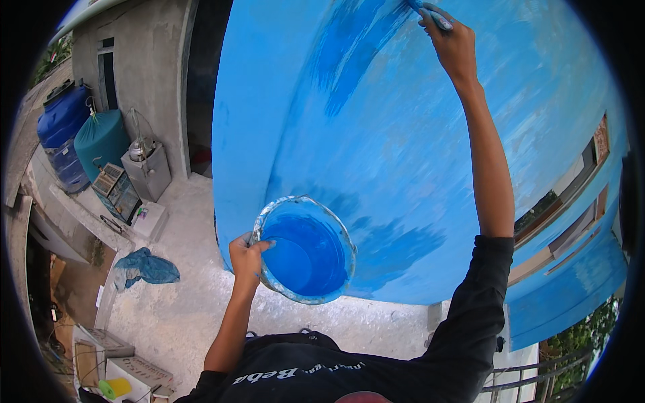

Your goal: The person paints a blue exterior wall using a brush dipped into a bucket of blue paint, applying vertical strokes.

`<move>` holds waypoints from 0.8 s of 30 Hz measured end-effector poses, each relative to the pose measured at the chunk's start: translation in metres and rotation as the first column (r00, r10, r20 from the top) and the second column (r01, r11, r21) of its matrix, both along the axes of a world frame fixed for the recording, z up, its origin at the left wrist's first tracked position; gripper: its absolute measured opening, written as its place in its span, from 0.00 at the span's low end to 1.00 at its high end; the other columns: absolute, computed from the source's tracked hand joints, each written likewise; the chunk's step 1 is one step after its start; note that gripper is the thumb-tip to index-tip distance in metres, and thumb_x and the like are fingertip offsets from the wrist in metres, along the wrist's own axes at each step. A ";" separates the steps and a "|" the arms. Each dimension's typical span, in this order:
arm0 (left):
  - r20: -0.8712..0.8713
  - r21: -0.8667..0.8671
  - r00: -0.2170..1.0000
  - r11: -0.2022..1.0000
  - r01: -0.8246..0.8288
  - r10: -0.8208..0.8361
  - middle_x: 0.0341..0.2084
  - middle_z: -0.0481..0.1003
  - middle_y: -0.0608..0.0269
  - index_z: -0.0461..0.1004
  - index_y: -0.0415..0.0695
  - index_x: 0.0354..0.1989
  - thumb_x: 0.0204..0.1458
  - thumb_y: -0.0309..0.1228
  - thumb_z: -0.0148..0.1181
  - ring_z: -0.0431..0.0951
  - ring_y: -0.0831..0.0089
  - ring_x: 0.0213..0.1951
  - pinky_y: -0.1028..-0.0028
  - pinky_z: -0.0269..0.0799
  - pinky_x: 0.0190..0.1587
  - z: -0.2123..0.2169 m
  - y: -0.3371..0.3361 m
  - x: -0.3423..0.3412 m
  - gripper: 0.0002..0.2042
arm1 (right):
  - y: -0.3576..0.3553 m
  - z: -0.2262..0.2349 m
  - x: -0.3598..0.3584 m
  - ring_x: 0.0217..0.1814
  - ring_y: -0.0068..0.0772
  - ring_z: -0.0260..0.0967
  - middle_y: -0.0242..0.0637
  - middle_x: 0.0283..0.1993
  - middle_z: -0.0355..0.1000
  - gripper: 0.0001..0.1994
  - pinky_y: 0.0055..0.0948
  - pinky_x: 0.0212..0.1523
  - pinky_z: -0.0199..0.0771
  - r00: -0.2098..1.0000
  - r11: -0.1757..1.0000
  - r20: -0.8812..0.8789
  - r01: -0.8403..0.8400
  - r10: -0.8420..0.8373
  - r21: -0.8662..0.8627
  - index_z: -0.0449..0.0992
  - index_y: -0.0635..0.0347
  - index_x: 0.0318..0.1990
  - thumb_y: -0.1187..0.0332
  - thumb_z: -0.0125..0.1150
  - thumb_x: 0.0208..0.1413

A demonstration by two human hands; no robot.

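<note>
With my left hand [248, 258] I grip the rim of a paint bucket [339, 232], thumb over the edge and fingers outside. Deep blue paint [295, 258] lies inside it, and dried splashes coat the rim. My right arm reaches up to the wall, where my right hand [451, 47] is closed around the handle of a paintbrush [430, 13]. Its bristles are at the top edge of the view, against the wall, and partly cut off. Darker blue strokes [363, 50] run down from there over the lighter blue wall [410, 154]. Another dark patch [396, 252] lies right of the bucket.
At left stand a blue barrel [64, 127], a teal covered container [101, 138], a grey box [148, 171] and a cage [115, 191]. A blue cloth [149, 266] lies on the pale concrete floor [175, 316]. Windows [564, 195] and a railing [537, 373] are at right.
</note>
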State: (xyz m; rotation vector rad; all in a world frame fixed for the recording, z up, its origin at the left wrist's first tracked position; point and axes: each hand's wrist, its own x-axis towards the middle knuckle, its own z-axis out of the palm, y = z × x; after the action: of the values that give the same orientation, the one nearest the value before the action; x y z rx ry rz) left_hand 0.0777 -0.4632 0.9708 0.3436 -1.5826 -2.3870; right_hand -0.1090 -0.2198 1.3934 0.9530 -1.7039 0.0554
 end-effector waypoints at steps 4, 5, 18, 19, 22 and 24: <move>0.020 -0.009 0.999 0.999 -0.036 0.036 0.20 0.76 0.58 0.78 0.31 0.27 0.38 0.19 0.58 0.71 0.76 0.21 0.77 0.66 0.27 -0.006 -0.006 0.002 0.07 | -0.002 -0.047 -0.009 0.35 0.39 0.78 0.46 0.36 0.78 0.13 0.29 0.33 0.77 0.999 0.998 0.001 0.049 -0.049 0.030 0.77 0.61 0.50 0.66 0.58 0.60; 0.031 -0.013 0.998 0.999 -0.051 0.051 0.20 0.76 0.58 0.78 0.31 0.27 0.38 0.20 0.58 0.71 0.76 0.22 0.77 0.67 0.27 -0.010 -0.010 0.004 0.07 | -0.006 -0.081 -0.007 0.28 0.42 0.75 0.48 0.33 0.77 0.13 0.33 0.28 0.74 0.984 0.981 0.038 0.170 -0.175 0.098 0.77 0.61 0.49 0.67 0.59 0.59; 0.038 0.015 0.997 0.998 -0.062 0.061 0.23 0.78 0.57 0.78 0.30 0.29 0.37 0.18 0.59 0.73 0.74 0.23 0.76 0.70 0.31 -0.018 0.000 -0.004 0.09 | 0.039 -0.131 0.005 0.38 0.34 0.79 0.46 0.38 0.79 0.12 0.29 0.34 0.77 0.844 0.990 0.518 0.101 -0.136 0.094 0.78 0.65 0.48 0.71 0.60 0.58; 0.044 0.015 0.997 0.998 -0.065 0.064 0.23 0.78 0.57 0.78 0.30 0.29 0.37 0.18 0.59 0.73 0.74 0.24 0.76 0.70 0.32 -0.019 -0.001 -0.004 0.09 | 0.037 -0.112 0.003 0.39 0.33 0.79 0.45 0.37 0.79 0.12 0.28 0.34 0.77 0.915 0.998 0.397 0.065 -0.068 0.021 0.78 0.64 0.48 0.70 0.60 0.58; 0.057 0.052 0.996 0.996 -0.078 0.075 0.23 0.78 0.57 0.78 0.30 0.29 0.37 0.17 0.58 0.74 0.74 0.24 0.76 0.70 0.33 -0.022 -0.001 -0.005 0.09 | 0.036 -0.077 -0.011 0.23 0.32 0.72 0.44 0.29 0.75 0.12 0.27 0.24 0.69 0.999 0.994 0.032 -0.040 0.044 -0.106 0.79 0.62 0.46 0.68 0.62 0.56; 0.066 0.047 0.994 0.995 -0.091 0.088 0.23 0.78 0.57 0.78 0.30 0.30 0.37 0.18 0.59 0.74 0.74 0.24 0.76 0.70 0.32 -0.021 -0.005 -0.003 0.09 | 0.025 -0.094 -0.021 0.24 0.35 0.72 0.44 0.29 0.74 0.12 0.30 0.25 0.70 0.995 0.990 0.078 -0.043 0.054 -0.131 0.78 0.62 0.47 0.69 0.62 0.56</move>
State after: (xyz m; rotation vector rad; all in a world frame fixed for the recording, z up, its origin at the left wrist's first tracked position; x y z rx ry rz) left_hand 0.0743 -0.4678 0.9497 0.4946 -1.5025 -2.3722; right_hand -0.1304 -0.1946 1.2991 0.9060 -1.7294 0.2372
